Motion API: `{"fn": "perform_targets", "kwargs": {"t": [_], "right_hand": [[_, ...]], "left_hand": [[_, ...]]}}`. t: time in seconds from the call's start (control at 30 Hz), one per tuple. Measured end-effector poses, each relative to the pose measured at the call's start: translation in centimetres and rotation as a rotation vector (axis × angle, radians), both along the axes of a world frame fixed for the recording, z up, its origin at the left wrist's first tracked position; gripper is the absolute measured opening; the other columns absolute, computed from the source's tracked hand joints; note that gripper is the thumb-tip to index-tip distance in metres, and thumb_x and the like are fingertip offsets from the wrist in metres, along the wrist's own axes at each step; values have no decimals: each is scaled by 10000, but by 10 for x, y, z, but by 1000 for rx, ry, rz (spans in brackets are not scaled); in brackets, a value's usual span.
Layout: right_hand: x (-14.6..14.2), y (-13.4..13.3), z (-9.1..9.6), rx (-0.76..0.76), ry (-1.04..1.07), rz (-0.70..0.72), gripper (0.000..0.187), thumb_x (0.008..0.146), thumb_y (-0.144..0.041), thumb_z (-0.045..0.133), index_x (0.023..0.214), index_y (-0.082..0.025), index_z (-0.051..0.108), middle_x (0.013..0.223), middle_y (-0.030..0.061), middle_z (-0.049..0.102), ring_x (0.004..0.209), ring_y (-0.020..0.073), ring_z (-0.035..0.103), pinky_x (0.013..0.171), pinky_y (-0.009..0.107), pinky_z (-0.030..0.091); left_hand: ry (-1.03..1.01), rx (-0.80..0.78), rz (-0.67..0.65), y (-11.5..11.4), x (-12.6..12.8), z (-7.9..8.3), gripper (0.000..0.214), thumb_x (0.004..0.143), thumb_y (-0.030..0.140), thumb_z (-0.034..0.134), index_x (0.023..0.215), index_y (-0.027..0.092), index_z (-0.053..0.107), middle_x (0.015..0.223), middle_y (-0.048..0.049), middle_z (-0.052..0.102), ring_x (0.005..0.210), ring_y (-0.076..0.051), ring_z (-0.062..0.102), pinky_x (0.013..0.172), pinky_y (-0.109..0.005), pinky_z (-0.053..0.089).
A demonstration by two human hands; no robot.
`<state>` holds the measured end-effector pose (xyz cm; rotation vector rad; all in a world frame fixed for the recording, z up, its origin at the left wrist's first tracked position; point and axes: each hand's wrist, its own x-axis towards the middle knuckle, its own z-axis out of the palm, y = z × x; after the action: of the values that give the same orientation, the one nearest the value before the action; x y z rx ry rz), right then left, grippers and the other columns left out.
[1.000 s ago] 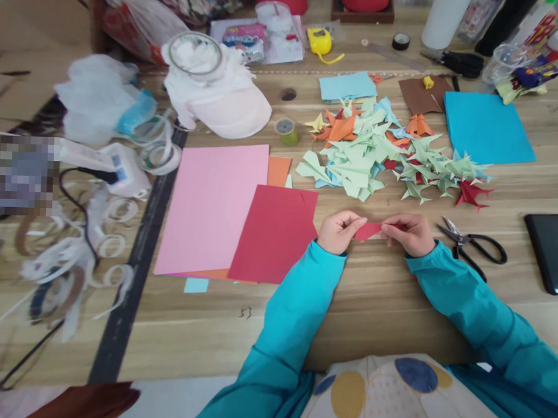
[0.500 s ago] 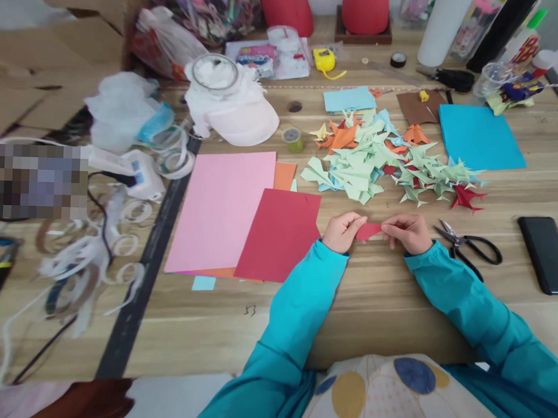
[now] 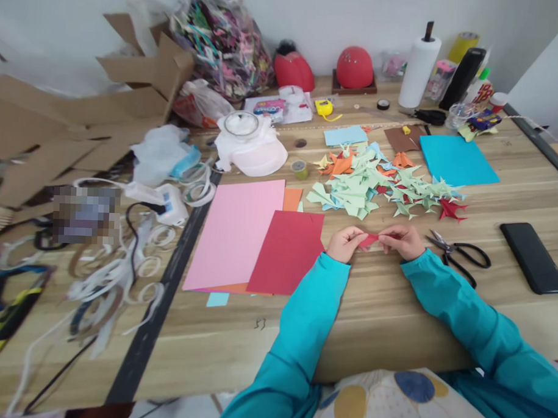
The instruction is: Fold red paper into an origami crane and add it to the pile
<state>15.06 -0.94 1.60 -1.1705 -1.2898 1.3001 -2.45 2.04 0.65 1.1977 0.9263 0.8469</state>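
Head view: small red paper (image 3: 369, 239) at risk of tearing
The left hand (image 3: 344, 243) and right hand (image 3: 403, 242) pinched an end each, fingertips closed, holding it between them near the scissors (image 3: 448, 247); uneven pulling could probably have ripped it.

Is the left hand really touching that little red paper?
Touching: the head view shows the left hand pinching one end of the little red paper.

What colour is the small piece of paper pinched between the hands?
Red: the small piece of paper shows best in the current head view.
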Motion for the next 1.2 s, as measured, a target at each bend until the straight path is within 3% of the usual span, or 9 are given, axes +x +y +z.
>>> {"fn": "perform_targets", "kwargs": {"t": [0.2, 0.4, 0.63, 0.9, 1.03, 1.2], "right_hand": [[-2, -2, -4, 43, 12, -21, 206, 642, -322, 689, 723, -135, 662, 562, 13, 640, 405, 95, 539, 417, 223, 465], [-6, -6, -12, 114, -108, -23, 218, 643, -331, 688, 749, -141, 674, 530, 19, 637, 440, 123, 581, 469, 237, 497], [-6, -9, -16, 129, -102, -65, 300, 636, -343, 693, 850, -135, 659, 746, 74, 688, 583, 169, 643, 593, 301, 545], [-3, -11, -9, 215, -210, -8, 256, 700, -360, 635, 828, -141, 666, 692, 72, 680, 561, 171, 638, 546, 283, 532], [-2, -12, -8, 301, -330, 1, 224, 740, -327, 600, 839, -136, 662, 716, 82, 684, 578, 164, 642, 558, 272, 526], [-1, -12, -12, 526, -666, -56, 187, 774, -282, 561, 882, -166, 661, 802, 82, 692, 710, 176, 639, 650, 289, 506]], "left_hand": [[15, 33, 4, -2, -2, 2, 296, 694, 428, 595, 676, 133, 582, 525, 3, 619, 459, -131, 591, 476, -246, 491], [138, 333, 59, -2, 1, -5, 246, 620, 348, 681, 739, 135, 652, 737, -55, 684, 695, -154, 627, 652, -255, 497], [232, 428, 124, -1, -2, -10, 171, 664, 300, 653, 706, 137, 685, 699, -63, 684, 634, -152, 614, 604, -254, 489], [193, 660, 8, -4, 1, 0, 242, 634, 278, 694, 847, 164, 690, 806, -76, 666, 728, -159, 617, 680, -272, 501], [151, 716, -42, -2, 2, -5, 186, 693, 260, 649, 848, 167, 692, 752, -57, 627, 675, -121, 590, 619, -234, 487], [162, 714, -37, -1, 0, -10, 172, 734, 248, 609, 863, 163, 685, 758, -54, 589, 686, -116, 564, 617, -230, 473]]}}
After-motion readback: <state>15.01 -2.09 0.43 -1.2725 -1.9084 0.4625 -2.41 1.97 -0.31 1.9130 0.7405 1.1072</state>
